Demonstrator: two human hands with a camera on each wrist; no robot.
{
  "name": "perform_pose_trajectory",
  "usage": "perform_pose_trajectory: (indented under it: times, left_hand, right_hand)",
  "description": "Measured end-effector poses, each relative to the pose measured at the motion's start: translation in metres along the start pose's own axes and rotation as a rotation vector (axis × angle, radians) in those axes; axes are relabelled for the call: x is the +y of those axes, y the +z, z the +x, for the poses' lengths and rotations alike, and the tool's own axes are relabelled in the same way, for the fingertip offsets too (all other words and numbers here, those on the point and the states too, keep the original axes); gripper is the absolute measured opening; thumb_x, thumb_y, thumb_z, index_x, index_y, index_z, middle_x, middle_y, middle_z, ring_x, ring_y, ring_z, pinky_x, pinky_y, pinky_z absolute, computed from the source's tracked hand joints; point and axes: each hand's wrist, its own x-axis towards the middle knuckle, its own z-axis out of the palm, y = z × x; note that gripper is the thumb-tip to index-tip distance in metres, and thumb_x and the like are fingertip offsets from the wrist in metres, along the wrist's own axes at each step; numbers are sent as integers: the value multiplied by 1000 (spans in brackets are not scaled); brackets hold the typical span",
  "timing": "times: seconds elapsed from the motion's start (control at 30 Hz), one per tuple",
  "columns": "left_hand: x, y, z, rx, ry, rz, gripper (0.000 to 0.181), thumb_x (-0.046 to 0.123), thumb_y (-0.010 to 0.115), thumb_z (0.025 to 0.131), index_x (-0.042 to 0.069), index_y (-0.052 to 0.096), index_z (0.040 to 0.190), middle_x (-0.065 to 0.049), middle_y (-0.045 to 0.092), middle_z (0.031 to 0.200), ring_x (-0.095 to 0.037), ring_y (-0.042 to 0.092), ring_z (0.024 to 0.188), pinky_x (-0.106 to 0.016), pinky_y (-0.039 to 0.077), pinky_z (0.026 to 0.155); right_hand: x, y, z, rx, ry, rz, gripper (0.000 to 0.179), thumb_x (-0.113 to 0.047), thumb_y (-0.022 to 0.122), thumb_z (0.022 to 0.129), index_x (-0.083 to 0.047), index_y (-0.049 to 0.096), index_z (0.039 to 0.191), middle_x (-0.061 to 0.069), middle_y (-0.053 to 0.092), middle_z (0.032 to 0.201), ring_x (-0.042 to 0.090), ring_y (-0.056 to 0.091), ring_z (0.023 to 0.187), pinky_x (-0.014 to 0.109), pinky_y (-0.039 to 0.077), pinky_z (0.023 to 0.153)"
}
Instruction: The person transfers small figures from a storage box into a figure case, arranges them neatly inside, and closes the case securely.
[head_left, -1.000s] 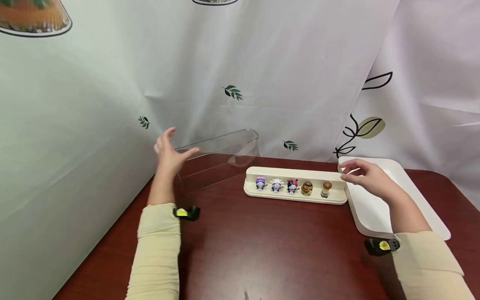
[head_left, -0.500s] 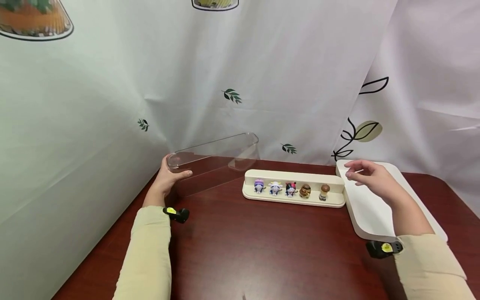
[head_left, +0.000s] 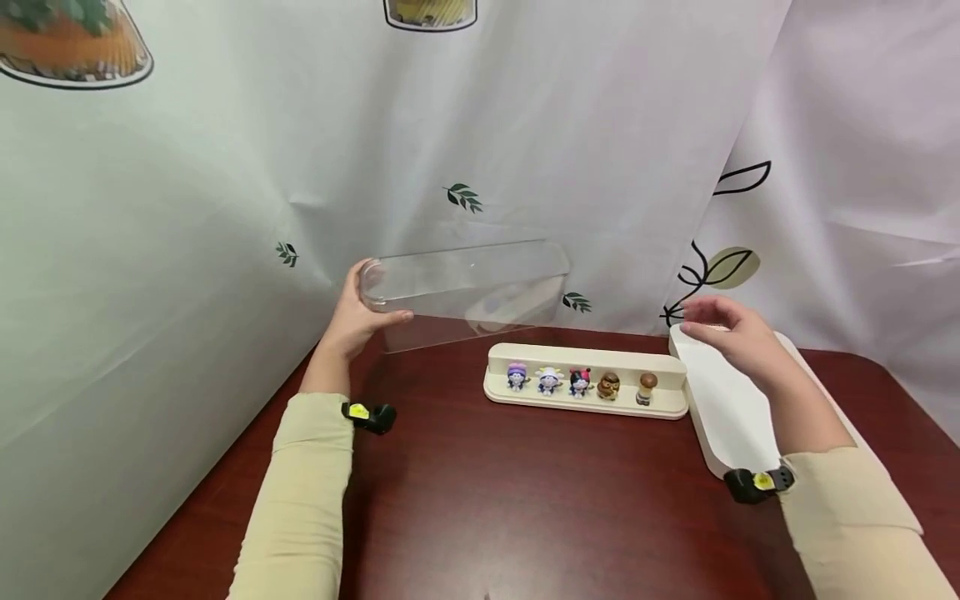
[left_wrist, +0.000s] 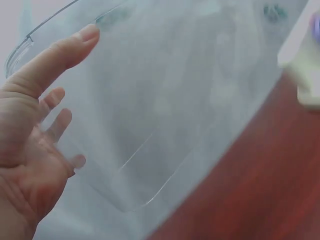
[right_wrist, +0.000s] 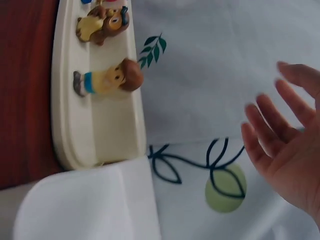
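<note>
My left hand (head_left: 351, 323) grips the left end of a long, clear plastic cover (head_left: 472, 283), thumb in front and fingers behind. The cover is raised off the table, its open side tilted toward the camera. My right hand (head_left: 742, 343), holding nothing, hovers with loosely bent fingers over the far end of a white tray (head_left: 731, 400). Between the hands stands a cream display base (head_left: 592, 357) bearing a row of several small figurines. Among them are an owl (right_wrist: 100, 26) with glasses and a brown-haired boy figurine (right_wrist: 107, 80) at the right end.
The display base's right end adjoins the white tray on the dark red wooden table (head_left: 540, 492). A white curtain (head_left: 600, 125) printed with leaves hangs behind the table and along its left side.
My left hand took hold of the cover's left end and lifted it up and rightward off the table. My right hand stayed over the tray, rising slightly.
</note>
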Motion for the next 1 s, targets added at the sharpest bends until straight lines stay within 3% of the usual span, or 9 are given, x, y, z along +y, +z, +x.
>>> perform_pose_trajectory:
  times: [0.07, 0.17, 0.3, 0.4, 0.53, 0.67, 1.0]
  left_hand:
    - [13, 15, 6, -24, 35, -50, 100, -3, 82, 64, 17, 23, 141, -9, 33, 140, -22, 31, 127, -37, 35, 93]
    - [30, 41, 13, -75, 78, -156, 96, -10, 79, 62, 15, 26, 139, -11, 35, 140, -21, 32, 127, -37, 36, 94]
    - [40, 76, 18, -168, 92, -297, 93, -20, 72, 62, 8, 27, 139, -15, 35, 139, -28, 30, 128, -42, 34, 98]
    - [38, 98, 17, -225, 61, -333, 93, -22, 70, 63, 6, 26, 140, -16, 34, 139, -32, 28, 129, -41, 34, 98]
    - [34, 117, 13, -268, 2, -303, 91, -15, 72, 67, 10, 25, 142, -16, 31, 142, -34, 27, 130, -45, 35, 98]
    - [32, 125, 11, -293, -4, -256, 89, -8, 74, 70, 13, 24, 142, -16, 30, 142, -36, 26, 130, -51, 34, 98]
    - [21, 137, 9, -313, -54, -226, 90, -4, 75, 72, 14, 24, 143, -14, 30, 143, -32, 28, 130, -43, 31, 101]
  right_hand:
    - [-8, 2, 7, 2, 18, 0, 47, -24, 60, 91, -12, 43, 133, 2, 49, 123, 15, 45, 113, 32, 39, 88]
    - [-20, 4, 19, -13, 20, 93, 67, -29, 54, 93, -9, 18, 147, 18, 22, 146, 32, 19, 133, 55, 22, 100]
    - [-29, 10, 32, -39, 1, 289, 71, -35, 42, 96, -11, 2, 149, 19, 0, 152, 35, 1, 138, 58, 2, 105]
    - [-30, 17, 32, -16, 11, 435, 67, -40, 40, 97, -11, 6, 148, 17, 8, 152, 34, 5, 138, 54, 1, 106]
    - [-26, 23, 24, 67, 50, 570, 54, -41, 46, 96, -16, 26, 139, 7, 35, 143, 30, 17, 136, 54, 1, 107]
    - [-21, 24, 20, 121, 83, 621, 38, -41, 48, 95, -24, 35, 126, -4, 46, 129, 29, 23, 132, 54, -1, 106]
    - [-6, 28, 12, 161, 115, 661, 31, -38, 48, 95, -23, 41, 122, -14, 53, 111, 14, 38, 114, 58, -2, 104]
